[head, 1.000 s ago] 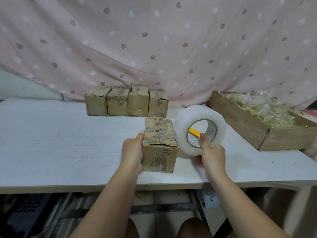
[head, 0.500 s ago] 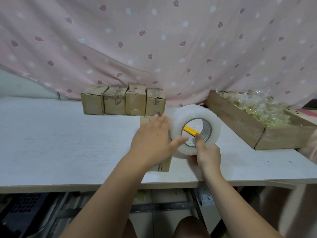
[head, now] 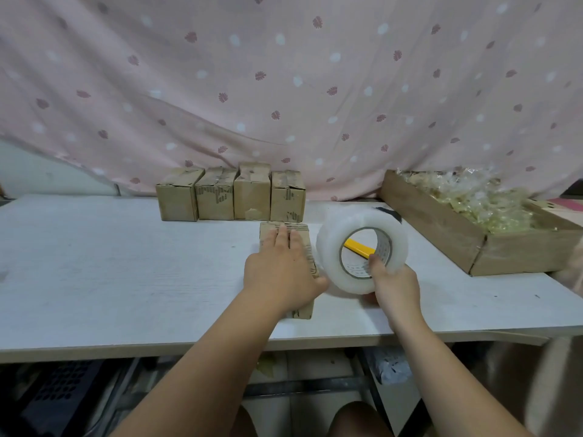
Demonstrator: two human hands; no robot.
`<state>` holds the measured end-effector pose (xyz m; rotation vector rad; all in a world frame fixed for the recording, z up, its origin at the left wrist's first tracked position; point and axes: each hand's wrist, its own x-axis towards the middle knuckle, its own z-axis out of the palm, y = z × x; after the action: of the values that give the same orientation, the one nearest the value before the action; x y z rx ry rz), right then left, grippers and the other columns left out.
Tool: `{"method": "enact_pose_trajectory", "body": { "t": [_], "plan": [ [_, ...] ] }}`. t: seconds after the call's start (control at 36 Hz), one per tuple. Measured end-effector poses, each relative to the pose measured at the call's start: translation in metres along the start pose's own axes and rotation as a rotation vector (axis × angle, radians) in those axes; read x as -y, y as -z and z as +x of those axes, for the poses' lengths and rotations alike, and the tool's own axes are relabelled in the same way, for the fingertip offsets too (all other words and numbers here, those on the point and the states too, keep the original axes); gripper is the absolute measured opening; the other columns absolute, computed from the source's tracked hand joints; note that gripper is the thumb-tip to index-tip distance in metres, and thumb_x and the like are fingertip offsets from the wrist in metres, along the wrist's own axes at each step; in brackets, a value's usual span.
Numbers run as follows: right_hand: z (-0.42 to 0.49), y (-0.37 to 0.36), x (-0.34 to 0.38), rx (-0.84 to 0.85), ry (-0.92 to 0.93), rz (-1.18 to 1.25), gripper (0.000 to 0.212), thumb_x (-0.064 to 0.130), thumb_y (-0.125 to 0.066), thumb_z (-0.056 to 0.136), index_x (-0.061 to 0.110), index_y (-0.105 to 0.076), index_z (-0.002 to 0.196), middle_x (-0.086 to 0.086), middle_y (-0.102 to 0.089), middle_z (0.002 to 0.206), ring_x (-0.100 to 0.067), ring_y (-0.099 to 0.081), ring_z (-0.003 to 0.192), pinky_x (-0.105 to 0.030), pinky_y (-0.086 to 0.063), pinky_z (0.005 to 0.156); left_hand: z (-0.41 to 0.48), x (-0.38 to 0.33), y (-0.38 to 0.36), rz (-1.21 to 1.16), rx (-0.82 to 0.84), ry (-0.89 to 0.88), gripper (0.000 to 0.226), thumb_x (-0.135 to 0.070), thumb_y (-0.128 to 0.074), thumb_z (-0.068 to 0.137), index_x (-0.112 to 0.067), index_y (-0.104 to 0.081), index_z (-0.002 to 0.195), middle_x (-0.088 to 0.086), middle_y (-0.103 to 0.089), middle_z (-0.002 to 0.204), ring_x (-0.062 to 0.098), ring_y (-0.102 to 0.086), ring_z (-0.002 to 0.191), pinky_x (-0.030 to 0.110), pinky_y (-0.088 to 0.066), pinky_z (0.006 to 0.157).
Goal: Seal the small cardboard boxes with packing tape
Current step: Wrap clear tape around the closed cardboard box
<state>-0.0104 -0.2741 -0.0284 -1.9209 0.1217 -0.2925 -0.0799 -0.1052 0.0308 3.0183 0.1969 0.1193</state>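
We read no brand: dark print on box and inside tape roll core is too small. Left grip released, fingers straight, flat on box top. Right grip grasps roll, upright just right of box, one digit in core. Box near table front edge; open table to left; four boxes along back.

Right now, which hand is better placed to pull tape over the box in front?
The right hand: it grips the packing tape roll beside the cardboard box; the left hand lies flat on top, steadying it.
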Motion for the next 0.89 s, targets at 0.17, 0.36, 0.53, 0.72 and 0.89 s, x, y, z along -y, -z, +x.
{"method": "enact_pose_trajectory", "body": {
  "t": [0.17, 0.36, 0.53, 0.72, 0.89],
  "plan": [
    [0.002, 0.019, -0.007, -0.042, 0.062, -0.164, 0.023, 0.034, -0.058, 0.094, 0.011, -0.057, 0.096, 0.003, -0.056, 0.077, -0.025, -0.054, 0.08, -0.033, -0.036, 0.063, 0.0, -0.003, -0.002, -0.004, -0.015, 0.061, 0.086, -0.061, -0.039, 0.089, -0.018, -0.002, 0.154, 0.002, 0.004, 0.162, 0.027, 0.008, 0.148, 0.043, -0.034, 0.106],
    [0.0, 0.012, -0.006, -0.053, 0.078, -0.134, 0.023, 0.035, -0.058, 0.093, 0.013, -0.058, 0.099, 0.0, -0.06, 0.082, -0.028, -0.058, 0.084, -0.035, -0.042, 0.069, 0.0, 0.003, -0.002, -0.122, -0.118, 0.089, 0.076, -0.059, -0.041, 0.088, -0.027, -0.016, 0.152, -0.007, -0.009, 0.161, 0.022, -0.006, 0.148, 0.04, -0.037, 0.103],
    [0.003, 0.0, 0.02, -0.022, 0.136, 0.031, 0.029, 0.043, -0.058, 0.092, 0.017, -0.058, 0.103, 0.0, -0.064, 0.088, -0.027, -0.062, 0.088, -0.038, -0.049, 0.074, -0.005, 0.02, -0.008, -0.696, -0.292, 0.181, 0.062, -0.044, -0.048, 0.088, -0.039, -0.031, 0.148, -0.012, -0.041, 0.148, 0.018, -0.043, 0.13, 0.038, -0.043, 0.097],
    [0.003, -0.007, 0.051, 0.074, 0.189, 0.102, 0.029, 0.042, -0.068, 0.085, 0.025, -0.051, 0.101, 0.012, -0.061, 0.086, -0.009, -0.06, 0.085, -0.049, -0.053, 0.083, -0.011, 0.036, -0.021, -1.155, -0.273, 0.175, 0.06, -0.036, -0.05, 0.092, -0.039, -0.03, 0.149, -0.013, -0.051, 0.138, 0.012, -0.051, 0.118, 0.028, -0.042, 0.088],
    [0.001, -0.029, 0.054, 0.215, -0.054, 0.558, 0.033, 0.024, -0.074, 0.082, 0.023, -0.06, 0.111, -0.01, -0.067, 0.113, -0.028, -0.065, 0.107, -0.047, -0.057, 0.085, -0.014, 0.048, -0.018, -1.246, -0.131, 0.159, 0.065, -0.038, -0.051, 0.089, -0.041, -0.024, 0.149, -0.009, -0.048, 0.139, 0.013, -0.05, 0.118, 0.031, -0.04, 0.091]
  ]
}}
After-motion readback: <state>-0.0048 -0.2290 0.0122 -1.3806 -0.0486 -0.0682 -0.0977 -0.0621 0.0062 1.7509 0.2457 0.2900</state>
